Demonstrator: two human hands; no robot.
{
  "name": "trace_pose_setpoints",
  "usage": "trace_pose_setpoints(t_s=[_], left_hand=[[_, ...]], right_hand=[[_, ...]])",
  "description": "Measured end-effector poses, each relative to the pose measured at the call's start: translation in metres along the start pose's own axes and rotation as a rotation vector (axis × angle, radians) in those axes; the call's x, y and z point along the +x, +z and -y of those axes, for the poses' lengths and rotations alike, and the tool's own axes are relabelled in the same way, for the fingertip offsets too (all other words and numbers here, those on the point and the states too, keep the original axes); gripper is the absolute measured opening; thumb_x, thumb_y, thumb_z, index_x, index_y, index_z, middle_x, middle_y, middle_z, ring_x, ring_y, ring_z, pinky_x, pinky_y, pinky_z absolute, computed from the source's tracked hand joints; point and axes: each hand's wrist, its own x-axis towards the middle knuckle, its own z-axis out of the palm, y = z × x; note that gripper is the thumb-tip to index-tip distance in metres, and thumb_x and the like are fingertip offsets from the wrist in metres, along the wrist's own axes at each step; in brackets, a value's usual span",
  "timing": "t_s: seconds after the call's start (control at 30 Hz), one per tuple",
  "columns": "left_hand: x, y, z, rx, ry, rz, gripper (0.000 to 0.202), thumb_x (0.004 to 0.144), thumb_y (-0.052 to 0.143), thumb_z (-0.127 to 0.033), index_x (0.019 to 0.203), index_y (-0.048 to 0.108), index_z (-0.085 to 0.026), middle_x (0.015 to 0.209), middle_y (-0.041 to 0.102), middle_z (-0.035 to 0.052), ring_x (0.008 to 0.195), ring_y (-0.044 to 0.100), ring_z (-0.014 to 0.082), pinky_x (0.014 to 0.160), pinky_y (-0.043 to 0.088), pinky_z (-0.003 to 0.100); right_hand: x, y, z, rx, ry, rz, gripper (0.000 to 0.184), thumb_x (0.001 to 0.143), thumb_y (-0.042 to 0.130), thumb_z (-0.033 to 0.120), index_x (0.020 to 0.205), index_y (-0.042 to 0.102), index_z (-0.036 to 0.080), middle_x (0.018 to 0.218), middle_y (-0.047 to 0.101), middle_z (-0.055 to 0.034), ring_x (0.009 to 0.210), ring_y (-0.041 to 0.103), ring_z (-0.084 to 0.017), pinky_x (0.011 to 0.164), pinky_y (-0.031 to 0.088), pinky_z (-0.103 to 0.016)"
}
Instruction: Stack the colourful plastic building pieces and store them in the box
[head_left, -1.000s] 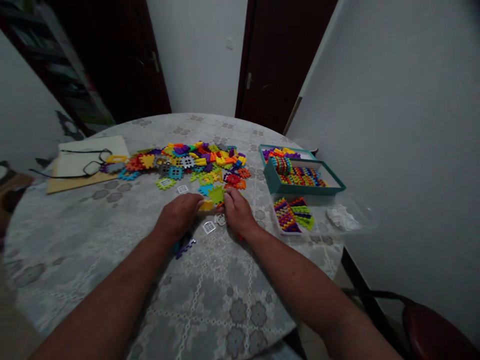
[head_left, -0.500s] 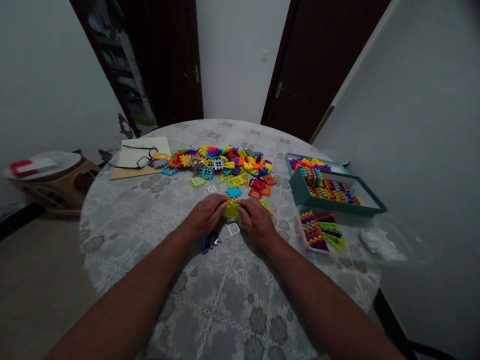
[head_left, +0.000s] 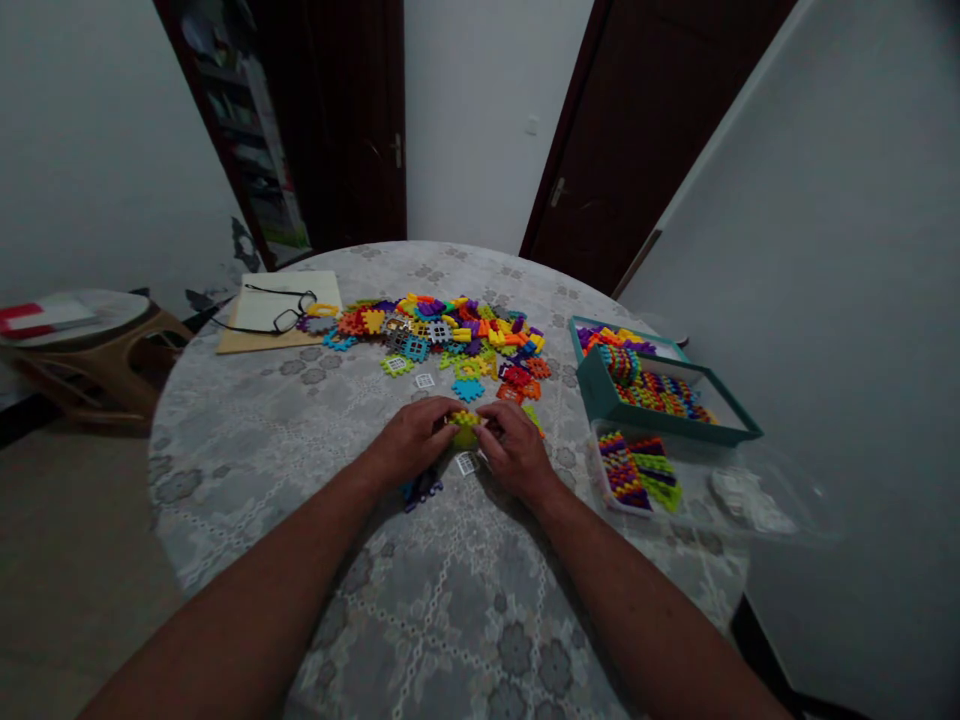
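Both hands met at the near edge of the toy spread. The left hand and right hand each closed their fingertips on one yellow-green toothed plastic building tile, pinching it from opposite sides just above the grey lace-patterned tablecloth. A grip from two sides would steady so small a part and leave its toothed edges free. How many tiles sat in the pinch could not be told, as the fingers covered much of it. A small white grid-shaped plastic insert lay between the wrists, within easy reach. Dark blue-purple toothed pieces lay partly under the left palm, seemingly set aside. The loose heap of multicoloured plastic tiles was spread flat beyond the hands, probably so each colour showed at a glance. To the right stood a teal cardboard box holding rows of joined tiles. Nearer, a clear plastic tray held a striped joined block; finished work looked kept apart from the loose stock. Black-rimmed spectacles rested on a beige pad at far left, clear of the pieces. A brown stool stood beside the table. No brand, label or writing was legible anywhere; the light was dim.
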Motion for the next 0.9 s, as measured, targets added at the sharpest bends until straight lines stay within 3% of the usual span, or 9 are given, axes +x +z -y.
trace_pose_setpoints(t_s=[0.17,0.33,0.43,0.67,0.9], left_hand=[[-0.001,0.002,-0.001,0.049,-0.020,0.010,0.029,0.092,0.060,-0.023,0.118,0.073,-0.028,0.104,0.081,0.0074,0.094,0.074,0.0261,0.090,0.061,0.043],[-0.004,0.000,-0.007,0.062,0.002,0.043,0.020,0.093,0.057,-0.020,0.108,0.068,-0.028,0.101,0.080,0.0066,0.090,0.073,0.0252,0.088,0.059,0.042],[-0.004,-0.001,-0.008,0.048,-0.005,0.036,0.020,0.092,0.057,-0.020,0.106,0.066,-0.029,0.100,0.080,0.0060,0.088,0.072,0.0249,0.086,0.058,0.042],[-0.003,-0.002,-0.010,0.026,-0.008,0.018,0.018,0.090,0.057,-0.021,0.103,0.066,-0.029,0.100,0.080,0.0063,0.089,0.073,0.0254,0.086,0.059,0.043],[-0.003,-0.001,-0.007,0.042,-0.003,0.010,0.021,0.090,0.056,-0.019,0.104,0.067,-0.029,0.101,0.080,0.0063,0.090,0.074,0.0251,0.089,0.060,0.043]], right_hand=[[0.013,-0.015,-0.027,-0.315,0.098,-0.079,0.027,0.103,0.056,0.022,0.123,0.075,0.018,0.123,0.072,-0.0146,0.120,0.063,-0.028,0.111,0.049,-0.045],[0.020,-0.021,-0.043,-0.632,0.285,0.071,0.026,0.105,0.058,0.025,0.117,0.081,0.022,0.122,0.071,-0.0162,0.116,0.062,-0.031,0.105,0.048,-0.044],[0.019,-0.020,-0.042,-0.655,0.321,0.120,0.024,0.105,0.059,0.027,0.116,0.081,0.024,0.123,0.071,-0.0150,0.117,0.062,-0.031,0.104,0.048,-0.044],[0.006,-0.033,-0.037,-0.628,0.256,0.047,0.029,0.106,0.058,0.029,0.128,0.072,0.018,0.128,0.070,-0.0171,0.123,0.060,-0.032,0.107,0.046,-0.044],[0.007,-0.033,-0.031,-0.682,0.302,0.170,0.030,0.106,0.057,0.026,0.132,0.074,0.026,0.133,0.070,-0.0143,0.119,0.062,-0.033,0.097,0.048,-0.043]])
